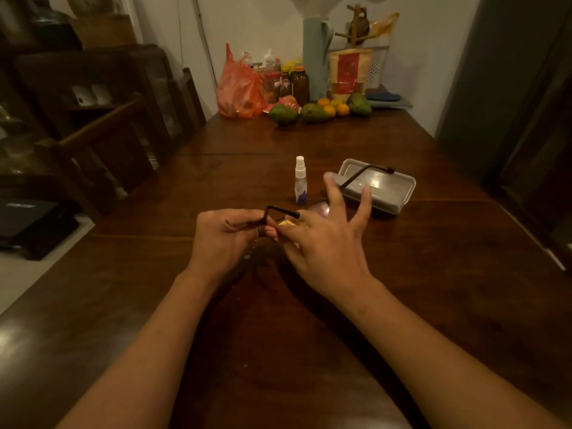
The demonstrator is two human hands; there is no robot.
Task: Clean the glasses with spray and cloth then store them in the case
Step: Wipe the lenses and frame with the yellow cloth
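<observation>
Pinching the dark glasses (268, 213) at centre frame, the left hand (224, 239) is clenched on their frame. Just right, a yellow cloth (286, 223) is pressed against them by the right hand (328, 243), outer fingers splayed. Above stands the spray bottle (300, 181); the open case (376, 188) lies further right on the table (433, 274).

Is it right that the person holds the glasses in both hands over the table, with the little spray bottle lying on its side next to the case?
Not quite. The head view shows the spray bottle standing upright, cap on, left of the case. The rest holds: left hand and right hand hold the glasses over the table.
</observation>
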